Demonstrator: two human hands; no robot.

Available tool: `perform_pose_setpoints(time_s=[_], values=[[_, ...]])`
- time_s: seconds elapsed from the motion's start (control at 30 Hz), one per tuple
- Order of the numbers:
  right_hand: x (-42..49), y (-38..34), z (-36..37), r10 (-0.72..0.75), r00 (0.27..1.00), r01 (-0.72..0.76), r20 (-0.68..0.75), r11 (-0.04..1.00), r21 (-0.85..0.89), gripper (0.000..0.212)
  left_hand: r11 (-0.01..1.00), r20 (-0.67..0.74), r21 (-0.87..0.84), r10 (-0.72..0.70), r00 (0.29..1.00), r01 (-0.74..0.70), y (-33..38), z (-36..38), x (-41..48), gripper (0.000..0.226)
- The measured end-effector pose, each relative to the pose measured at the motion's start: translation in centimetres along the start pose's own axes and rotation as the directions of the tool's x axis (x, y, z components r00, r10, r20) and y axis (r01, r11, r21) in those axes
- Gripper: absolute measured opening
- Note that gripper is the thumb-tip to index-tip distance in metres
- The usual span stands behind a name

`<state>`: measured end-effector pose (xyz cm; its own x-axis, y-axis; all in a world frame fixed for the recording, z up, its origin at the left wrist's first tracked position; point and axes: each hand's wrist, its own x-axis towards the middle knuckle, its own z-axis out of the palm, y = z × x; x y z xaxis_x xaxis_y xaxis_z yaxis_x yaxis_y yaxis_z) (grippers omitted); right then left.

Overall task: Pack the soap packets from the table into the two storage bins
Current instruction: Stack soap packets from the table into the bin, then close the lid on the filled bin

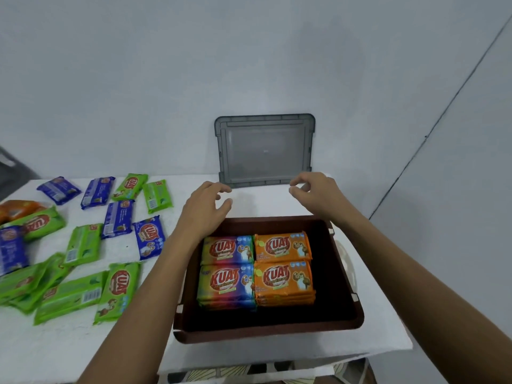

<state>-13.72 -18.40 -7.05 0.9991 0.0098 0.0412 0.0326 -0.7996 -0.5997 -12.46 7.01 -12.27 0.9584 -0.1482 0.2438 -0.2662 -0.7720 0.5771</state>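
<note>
Pale grey wall [249,51] fills the upper half of the frame, and a white table [83,350] with a matt top runs across the lower half. At lower centre sits a brown plastic bin [263,332], rectangular with rounded corners, a thick rim and a dark inside. It holds four stacks of flat, glossy soap packets in a two-by-two block set toward the far wall. The rainbow packets [227,281] form the two left stacks and the orange packets [284,275] the two right stacks, all face up with the red logo showing.

Behind the bin, at centre frame, a grey translucent lid [266,151] with a ribbed border leans upright against the wall.

On the left of the frame, loose packets lie scattered on the table: green packets [117,289] toward the lower left, some overlapping, and blue packets [117,217] higher up, several turned back-side up. An orange-wrapped packet [19,207] lies at the left edge, partly under a green one.

Both forearms reach in from the bottom. The left hand [205,209] is over the bin's far left corner, and the right hand [315,195] is above the table just past the far right corner. Each has loosely curled fingers and holds nothing.
</note>
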Motion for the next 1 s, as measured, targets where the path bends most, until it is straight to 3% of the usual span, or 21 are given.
perform_pose_setpoints(time_s=[0.27,0.37,0.53,0.73,1.0], values=[[9.1,2.2,-0.2,0.162,0.987,-0.161,-0.010,0.983,0.093,0.039,0.975,0.061,0.070,-0.214,0.975,0.210,-1.4,0.7,10.0,0.028],[11.9,2.9,-0.3,0.233,0.972,-0.227,-0.026,0.963,0.145,0.002,0.944,0.111,0.062,-0.331,0.937,0.325,-2.0,1.3,12.7,0.038],[16.1,5.5,0.2,0.360,0.932,-0.355,0.044,0.884,0.305,0.044,0.845,0.248,-0.067,-0.501,0.829,0.530,-2.3,1.5,15.9,0.050],[17.2,5.6,-0.7,0.475,0.865,-0.496,0.162,0.760,0.420,0.049,0.719,0.380,-0.281,-0.526,0.761,0.636,-2.2,2.1,17.3,0.051],[16.1,6.2,-0.4,0.470,0.841,-0.524,0.268,0.582,0.622,0.023,0.451,0.351,-0.595,-0.599,0.720,0.665,-3.1,1.9,16.3,0.037]])
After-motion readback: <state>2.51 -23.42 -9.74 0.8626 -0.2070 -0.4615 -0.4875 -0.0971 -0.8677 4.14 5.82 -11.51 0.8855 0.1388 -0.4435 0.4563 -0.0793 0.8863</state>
